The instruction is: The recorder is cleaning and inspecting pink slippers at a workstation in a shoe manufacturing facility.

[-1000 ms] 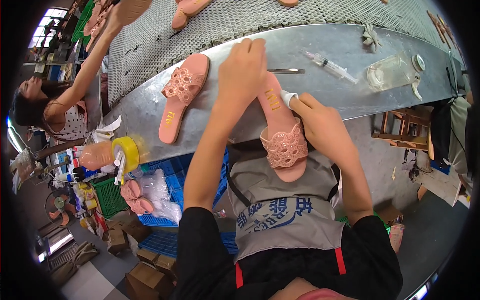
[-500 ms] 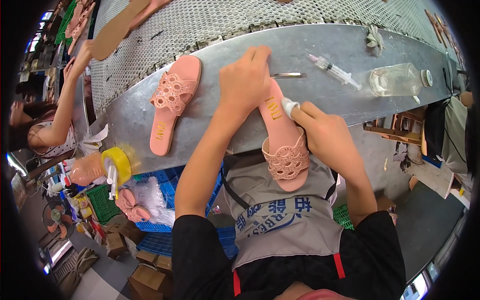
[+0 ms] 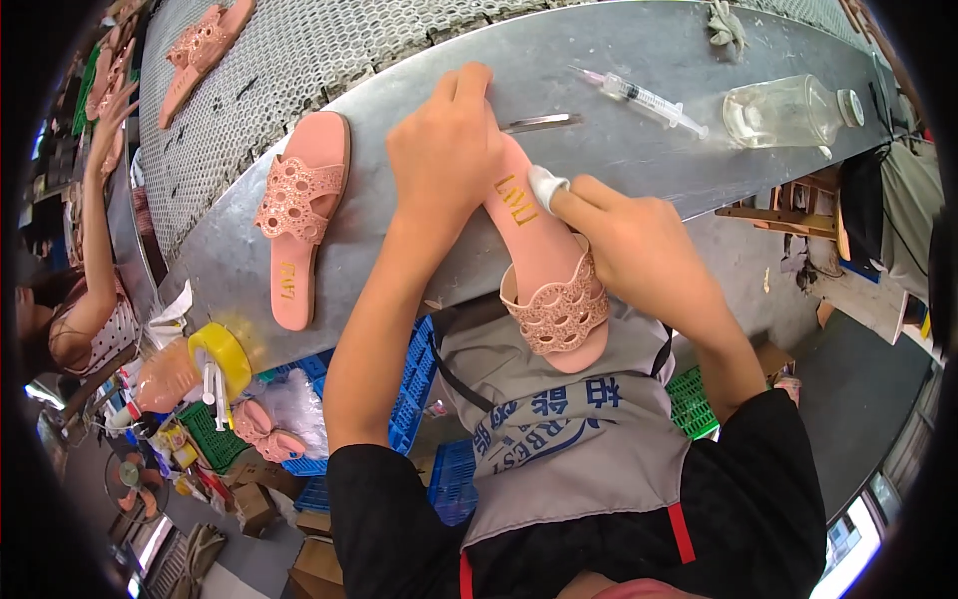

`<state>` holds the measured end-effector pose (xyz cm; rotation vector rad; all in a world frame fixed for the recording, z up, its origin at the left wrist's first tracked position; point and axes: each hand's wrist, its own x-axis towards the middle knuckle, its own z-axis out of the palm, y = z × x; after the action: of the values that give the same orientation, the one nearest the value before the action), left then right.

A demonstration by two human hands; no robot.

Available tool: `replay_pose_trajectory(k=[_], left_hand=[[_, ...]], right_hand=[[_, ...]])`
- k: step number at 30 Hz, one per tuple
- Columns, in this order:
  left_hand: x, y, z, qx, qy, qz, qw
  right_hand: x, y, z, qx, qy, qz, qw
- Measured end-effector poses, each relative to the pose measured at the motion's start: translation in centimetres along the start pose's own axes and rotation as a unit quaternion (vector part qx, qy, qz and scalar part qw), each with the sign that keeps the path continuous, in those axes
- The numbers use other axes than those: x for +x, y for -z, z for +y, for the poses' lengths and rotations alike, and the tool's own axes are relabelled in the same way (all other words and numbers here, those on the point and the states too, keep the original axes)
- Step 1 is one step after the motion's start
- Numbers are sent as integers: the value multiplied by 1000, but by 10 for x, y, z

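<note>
On the grey metal table (image 3: 654, 160) we have one flat pink sandal with a studded cut-out strap (image 3: 299, 215) lying free; its pink, gold-lettered mate (image 3: 539, 248) is held across the near edge, so we judge that one partway, not set down, amount left unclear. The left hand (image 3: 446, 150) has its fingers curled round the heel, tips hidden; the right hand (image 3: 644, 245) presses a small white cloth fingertip wrap (image 3: 548, 190) to the insole edge, fingers bent, pinch can't tell.
</note>
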<state>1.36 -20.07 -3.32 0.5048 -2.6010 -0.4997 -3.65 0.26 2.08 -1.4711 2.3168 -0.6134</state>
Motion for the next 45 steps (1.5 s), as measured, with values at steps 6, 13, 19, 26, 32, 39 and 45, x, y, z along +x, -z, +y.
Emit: replay_pose_trajectory(k=[6, 13, 19, 26, 32, 39, 45], left_hand=[[3, -1, 2, 2, -6, -15, 1000], [5, -1, 5, 4, -7, -32, 999], [2, -4, 1, -2, -14, -16, 1000], [6, -3, 4, 11, -2, -32, 999], [7, -7, 6, 14, -7, -31, 999], [7, -13, 1, 3, -55, 44, 998], [7, -13, 0, -1, -49, 35, 998]], right_hand=[[11, 5, -4, -28, 12, -17, 999], [2, 11, -4, -38, 3, -55, 998], [2, 11, -5, -46, 0, -62, 997], [7, 16, -8, -60, -12, -54, 997], [6, 19, -8, -67, -4, -61, 996], [-2, 13, -4, -71, -6, -65, 995], [-3, 17, -3, -69, -15, -89, 993]])
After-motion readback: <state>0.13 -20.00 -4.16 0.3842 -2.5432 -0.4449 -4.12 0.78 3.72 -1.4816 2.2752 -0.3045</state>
